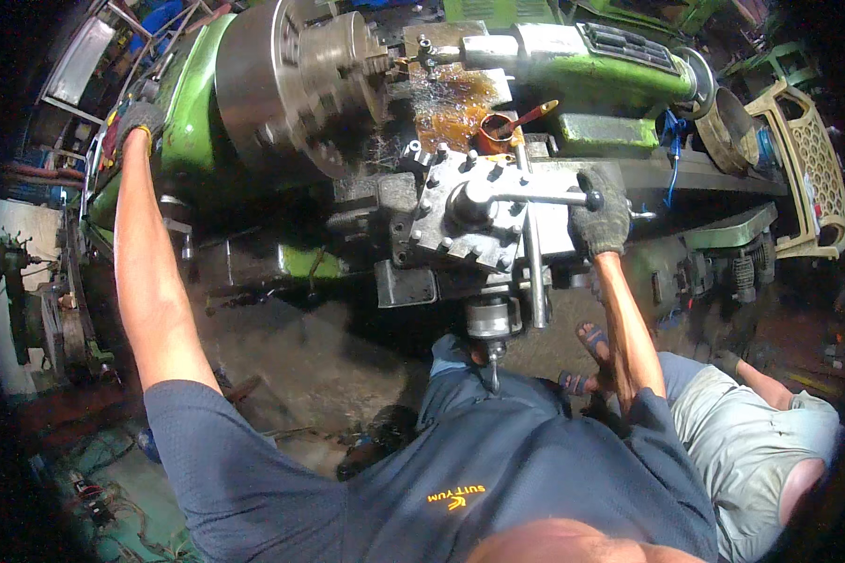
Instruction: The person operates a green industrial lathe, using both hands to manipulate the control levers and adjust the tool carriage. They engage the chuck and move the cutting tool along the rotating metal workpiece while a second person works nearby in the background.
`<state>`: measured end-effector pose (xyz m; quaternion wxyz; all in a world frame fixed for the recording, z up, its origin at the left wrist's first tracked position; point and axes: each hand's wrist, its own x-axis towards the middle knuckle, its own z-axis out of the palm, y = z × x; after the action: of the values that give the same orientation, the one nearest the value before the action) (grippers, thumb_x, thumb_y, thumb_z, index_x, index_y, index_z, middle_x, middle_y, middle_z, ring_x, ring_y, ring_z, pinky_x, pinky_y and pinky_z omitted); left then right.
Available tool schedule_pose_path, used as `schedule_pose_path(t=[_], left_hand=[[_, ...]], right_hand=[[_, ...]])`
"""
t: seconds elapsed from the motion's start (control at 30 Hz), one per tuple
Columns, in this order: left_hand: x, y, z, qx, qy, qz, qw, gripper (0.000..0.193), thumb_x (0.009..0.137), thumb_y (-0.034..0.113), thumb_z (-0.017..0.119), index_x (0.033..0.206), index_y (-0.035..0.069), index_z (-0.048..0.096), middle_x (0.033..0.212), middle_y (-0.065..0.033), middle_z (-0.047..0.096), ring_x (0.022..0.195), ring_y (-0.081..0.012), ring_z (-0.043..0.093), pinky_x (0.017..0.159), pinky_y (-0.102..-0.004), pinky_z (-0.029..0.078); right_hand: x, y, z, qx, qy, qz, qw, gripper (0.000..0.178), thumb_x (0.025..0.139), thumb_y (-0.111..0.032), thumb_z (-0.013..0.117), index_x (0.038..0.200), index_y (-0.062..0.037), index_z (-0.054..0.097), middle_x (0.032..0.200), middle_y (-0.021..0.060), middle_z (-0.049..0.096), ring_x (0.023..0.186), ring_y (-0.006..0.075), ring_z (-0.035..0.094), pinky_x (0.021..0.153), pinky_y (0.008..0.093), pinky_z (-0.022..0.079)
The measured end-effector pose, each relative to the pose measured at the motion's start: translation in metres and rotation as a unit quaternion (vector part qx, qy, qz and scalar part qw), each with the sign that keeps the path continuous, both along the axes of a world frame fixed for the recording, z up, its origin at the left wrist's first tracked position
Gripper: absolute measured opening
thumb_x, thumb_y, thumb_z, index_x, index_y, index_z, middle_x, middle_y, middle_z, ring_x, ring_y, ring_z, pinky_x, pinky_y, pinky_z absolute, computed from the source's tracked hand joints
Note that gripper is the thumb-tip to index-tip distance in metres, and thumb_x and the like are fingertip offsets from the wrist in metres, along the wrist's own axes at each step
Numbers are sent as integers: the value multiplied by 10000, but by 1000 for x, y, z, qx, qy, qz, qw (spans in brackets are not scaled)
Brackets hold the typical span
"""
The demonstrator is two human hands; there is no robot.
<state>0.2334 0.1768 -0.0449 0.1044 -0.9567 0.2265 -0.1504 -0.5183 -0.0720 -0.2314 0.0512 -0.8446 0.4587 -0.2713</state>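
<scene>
A green lathe fills the upper part of the view, its large steel chuck (296, 84) smeared as if spinning. My left hand (139, 120), in a dark grey glove, rests at the left end of the green headstock (190, 94); its fingers are mostly hidden. My right hand (599, 220), gloved too, is closed around the crank handle (642, 216) at the right of the tool slide. Just in front of that glove is the ball end of the clamping lever (535, 196), which reaches out from the square, bolted tool post (465, 211).
An orange-brown cup (496, 134) with a brush (535, 113) stands behind the tool post, beside wet, oily metal. The tailstock (601, 61) is at the back right. Another person's legs (756, 422) are close on my right. A beige plastic chair (803, 169) lies tipped at far right.
</scene>
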Motion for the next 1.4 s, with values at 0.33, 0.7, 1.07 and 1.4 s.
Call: schedule_pose_path(t=[0.33,0.7,1.07,1.4], left_hand=[[26,-11,-2,21,39,10,999,500,865,354,535,1217,33,683,1318,-225,615,1237,-375,597,1039,-464,464],[16,15,5,21,10,11,1000,495,912,371,465,1161,21,712,1281,-238,631,1200,-398,616,1038,-466,466],[42,11,-13,-16,-49,-16,999,438,888,319,480,1119,43,730,1215,-222,669,1130,-394,655,987,-480,498],[19,6,-1,48,-35,-19,998,449,904,335,466,1123,50,736,1229,-240,662,1140,-399,650,991,-484,493]], right_hand=[[-3,-7,-11,-20,10,5,1000,340,807,-220,695,1127,-105,697,1207,146,679,1144,353,627,1007,439,477],[10,2,2,19,17,1,1000,349,813,-228,673,1138,-107,712,1196,126,680,1119,329,642,971,419,495],[12,2,0,-12,-5,4,1000,260,796,-166,685,1049,-106,700,1049,137,696,982,357,667,861,440,519],[13,2,3,-8,-23,25,999,260,778,-164,668,1030,-98,683,1007,142,678,967,376,651,844,456,513]])
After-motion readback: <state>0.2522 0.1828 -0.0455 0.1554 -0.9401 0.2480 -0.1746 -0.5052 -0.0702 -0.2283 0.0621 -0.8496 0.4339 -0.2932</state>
